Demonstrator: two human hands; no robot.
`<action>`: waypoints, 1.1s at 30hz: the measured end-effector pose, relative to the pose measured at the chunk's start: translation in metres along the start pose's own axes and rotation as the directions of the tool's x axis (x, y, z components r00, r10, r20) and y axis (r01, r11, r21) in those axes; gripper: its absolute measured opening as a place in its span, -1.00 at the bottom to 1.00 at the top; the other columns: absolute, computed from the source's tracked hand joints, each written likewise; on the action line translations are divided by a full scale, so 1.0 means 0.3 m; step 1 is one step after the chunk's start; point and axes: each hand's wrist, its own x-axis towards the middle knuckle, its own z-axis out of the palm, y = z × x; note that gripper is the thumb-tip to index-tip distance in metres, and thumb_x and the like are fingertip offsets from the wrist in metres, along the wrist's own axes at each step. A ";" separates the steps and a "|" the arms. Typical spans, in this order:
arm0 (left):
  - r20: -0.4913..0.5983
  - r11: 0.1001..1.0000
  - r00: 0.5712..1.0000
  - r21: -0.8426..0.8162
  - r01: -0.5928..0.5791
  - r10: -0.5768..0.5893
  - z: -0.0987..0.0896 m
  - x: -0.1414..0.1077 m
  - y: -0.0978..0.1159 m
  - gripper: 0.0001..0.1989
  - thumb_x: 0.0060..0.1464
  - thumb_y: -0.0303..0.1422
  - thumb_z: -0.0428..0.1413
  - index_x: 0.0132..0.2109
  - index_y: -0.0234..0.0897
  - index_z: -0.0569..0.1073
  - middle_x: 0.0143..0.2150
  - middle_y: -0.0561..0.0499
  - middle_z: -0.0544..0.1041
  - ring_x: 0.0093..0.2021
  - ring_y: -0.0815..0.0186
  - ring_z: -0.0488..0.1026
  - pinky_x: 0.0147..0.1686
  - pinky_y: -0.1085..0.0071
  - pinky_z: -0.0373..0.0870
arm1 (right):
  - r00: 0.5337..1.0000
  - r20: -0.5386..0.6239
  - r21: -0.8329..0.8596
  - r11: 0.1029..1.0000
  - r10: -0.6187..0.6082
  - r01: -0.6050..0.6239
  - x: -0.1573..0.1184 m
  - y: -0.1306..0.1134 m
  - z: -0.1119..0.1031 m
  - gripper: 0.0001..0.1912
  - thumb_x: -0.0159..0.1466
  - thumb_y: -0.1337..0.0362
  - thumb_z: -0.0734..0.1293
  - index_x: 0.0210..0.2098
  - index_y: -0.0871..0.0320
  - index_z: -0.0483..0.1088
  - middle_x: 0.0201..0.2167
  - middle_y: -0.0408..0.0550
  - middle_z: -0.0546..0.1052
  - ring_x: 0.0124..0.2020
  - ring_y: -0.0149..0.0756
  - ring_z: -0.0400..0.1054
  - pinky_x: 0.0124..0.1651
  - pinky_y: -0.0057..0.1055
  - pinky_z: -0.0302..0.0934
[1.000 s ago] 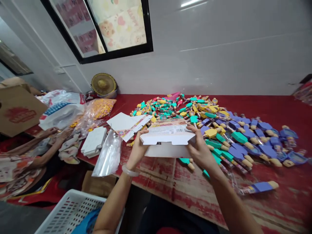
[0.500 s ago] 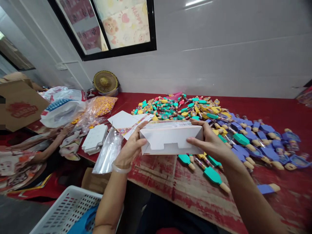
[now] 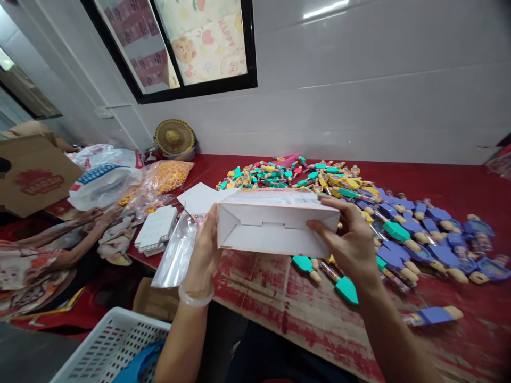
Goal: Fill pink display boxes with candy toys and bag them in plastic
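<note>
The person's left hand (image 3: 204,254) and right hand (image 3: 353,236), set apart, grip opposite ends of a white oblong cardboard box (image 3: 273,236), holding it above a worn red tabletop (image 3: 259,298), in front of a heap of purple, green and yellow paddle-shaped plastic toys (image 3: 396,231) with tan tips.
</note>
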 end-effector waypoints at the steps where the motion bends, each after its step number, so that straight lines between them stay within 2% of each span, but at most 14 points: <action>1: -0.007 0.998 0.998 -0.020 0.055 -0.055 -0.015 -0.011 0.005 -0.37 0.08 0.04 0.22 0.16 -0.29 0.44 0.08 -0.17 0.57 0.10 0.02 0.52 0.07 0.15 0.51 | 0.999 -0.027 0.038 0.999 -0.028 0.029 -0.029 0.004 0.014 -0.59 0.25 0.17 0.46 0.06 0.05 0.38 0.17 0.07 0.46 0.19 -0.06 0.36 0.02 -0.18 0.41; 3: 0.024 0.999 0.999 0.023 0.048 -0.048 -0.042 -0.048 0.024 -0.34 -0.01 -0.12 0.33 0.20 -0.29 0.43 0.06 -0.17 0.58 0.07 -0.01 0.54 0.06 0.11 0.53 | 0.993 -0.079 0.120 0.989 -0.082 0.091 -0.101 0.030 0.045 -0.60 0.27 0.25 0.44 0.08 0.04 0.36 0.22 0.07 0.42 0.28 -0.05 0.27 0.21 -0.05 0.30; 5: 0.114 0.983 0.988 0.135 -0.123 0.108 -0.055 -0.108 0.054 -0.22 -0.04 -0.19 0.36 0.31 -0.22 0.34 0.24 -0.17 0.48 0.21 -0.07 0.45 0.16 0.04 0.47 | 0.993 -0.096 0.238 0.967 -0.067 0.089 -0.184 0.086 0.075 -0.59 0.28 0.30 0.43 0.09 0.01 0.33 0.24 0.07 0.41 0.31 -0.06 0.24 0.30 0.04 0.19; 7: 0.270 0.888 0.924 0.299 -0.349 0.272 -0.044 -0.186 0.068 -0.19 0.04 -0.22 0.30 0.40 -0.15 0.22 0.45 -0.15 0.20 0.41 -0.10 0.18 0.30 -0.02 0.31 | 0.998 -0.050 0.327 0.945 0.033 -0.015 -0.267 0.175 0.101 -0.62 0.31 0.29 0.40 0.09 0.00 0.32 0.24 0.07 0.41 0.30 -0.08 0.27 0.29 0.05 0.20; 9: 0.528 0.699 0.795 0.446 -0.559 0.299 -0.007 -0.270 0.030 -0.19 0.14 -0.35 0.22 0.46 -0.14 0.09 0.53 -0.13 -0.03 0.50 -0.04 -0.05 0.39 0.01 0.17 | 0.982 0.096 0.284 0.941 0.161 -0.182 -0.346 0.285 0.118 -0.67 0.31 0.18 0.39 0.05 0.02 0.38 0.24 0.09 0.42 0.30 -0.06 0.27 0.30 0.05 0.20; 12: 0.838 0.445 0.538 0.450 -0.774 0.088 0.062 -0.393 -0.163 -0.12 0.17 -0.54 0.10 0.51 -0.27 -0.16 0.53 -0.27 -0.09 0.51 0.02 -0.09 0.40 0.01 0.13 | 0.881 0.238 0.045 0.902 0.408 -0.430 -0.449 0.437 0.112 -0.58 0.24 -0.06 0.38 -0.08 0.10 0.51 0.17 0.15 0.48 0.30 0.08 0.26 0.33 0.13 0.12; 14: 0.873 0.389 0.481 0.474 -0.790 -0.086 0.084 -0.463 -0.346 -0.03 0.14 -0.45 0.19 0.51 -0.35 -0.23 0.52 -0.42 -0.20 0.52 -0.12 -0.18 0.36 -0.16 0.12 | 0.819 0.133 -0.010 0.827 0.558 -0.562 -0.503 0.496 0.084 -0.44 0.26 -0.18 0.30 -0.02 0.13 0.52 0.14 0.18 0.50 0.28 0.11 0.27 0.31 0.15 0.14; 16: 0.842 0.367 0.508 0.538 -0.759 -0.183 0.071 -0.516 -0.516 0.01 0.14 -0.30 0.24 0.50 -0.39 -0.20 0.51 -0.49 -0.28 0.51 -0.18 -0.25 0.34 -0.18 0.14 | 0.786 0.092 0.028 0.787 0.612 -0.616 -0.544 0.511 0.056 -0.38 0.34 -0.18 0.21 0.15 0.13 0.44 0.22 0.16 0.44 0.30 0.03 0.26 0.32 0.08 0.15; 19: 0.670 0.215 0.689 0.742 -0.635 -0.278 -0.001 -0.541 -0.678 -0.12 0.18 -0.22 0.21 0.46 -0.47 -0.03 0.49 -0.51 -0.10 0.50 -0.25 -0.23 0.35 -0.23 0.06 | 0.786 0.268 0.011 0.814 0.557 -0.580 -0.591 0.483 0.064 -0.28 0.32 -0.11 0.31 0.36 0.07 0.20 0.38 0.13 0.24 0.38 -0.03 0.14 0.36 0.00 0.11; 21: 0.560 0.093 0.755 0.819 -0.566 -0.340 -0.054 -0.512 -0.729 -0.24 0.21 -0.23 0.16 0.42 -0.48 0.10 0.46 -0.47 0.05 0.47 -0.29 -0.09 0.36 -0.26 0.03 | 0.780 0.355 -0.036 0.841 0.516 -0.540 -0.616 0.464 0.117 -0.20 0.31 -0.01 0.35 0.43 0.07 0.03 0.36 0.18 0.25 0.38 -0.03 0.14 0.35 0.00 0.13; 24: 0.585 0.073 0.703 0.787 -0.613 -0.406 -0.095 -0.416 -0.763 -0.42 0.29 -0.29 0.06 0.37 -0.41 0.22 0.43 -0.37 0.19 0.46 -0.19 0.03 0.39 -0.23 -0.01 | 0.827 0.324 -0.112 0.886 0.460 -0.450 -0.626 0.474 0.226 -0.34 0.37 0.19 0.25 0.41 0.08 0.03 0.21 0.17 0.41 0.29 -0.05 0.27 0.30 -0.01 0.20; 27: 0.658 0.203 0.627 0.740 -0.642 -0.417 -0.053 -0.306 -0.777 -0.51 0.27 -0.33 0.05 0.29 -0.43 0.33 0.32 -0.42 0.34 0.42 -0.13 0.15 0.35 -0.19 0.10 | 0.897 0.212 -0.247 0.909 0.389 -0.336 -0.573 0.539 0.299 -0.48 0.34 0.33 0.18 0.29 0.08 0.22 0.07 0.12 0.48 0.19 -0.06 0.36 0.22 -0.09 0.28; 30: 0.662 0.307 0.652 0.749 -0.587 -0.370 0.052 -0.246 -0.770 -0.54 0.23 -0.39 0.09 0.23 -0.48 0.38 0.16 -0.48 0.46 0.30 -0.12 0.34 0.22 -0.06 0.33 | 0.922 0.167 -0.402 0.878 0.350 -0.260 -0.467 0.631 0.314 -0.49 0.26 0.35 0.14 0.20 0.16 0.29 -0.01 0.14 0.50 0.12 -0.04 0.38 0.18 -0.10 0.29; 33: 0.665 0.334 0.698 0.742 -0.581 -0.266 0.110 -0.222 -0.740 -0.56 0.27 -0.33 0.05 0.26 -0.28 0.38 0.20 -0.31 0.48 0.34 0.01 0.30 0.30 0.07 0.25 | 0.927 0.164 -0.444 0.864 0.337 -0.235 -0.372 0.720 0.300 -0.45 0.23 0.29 0.12 0.18 0.32 0.27 -0.04 0.29 0.50 -0.06 0.05 0.44 0.01 -0.02 0.34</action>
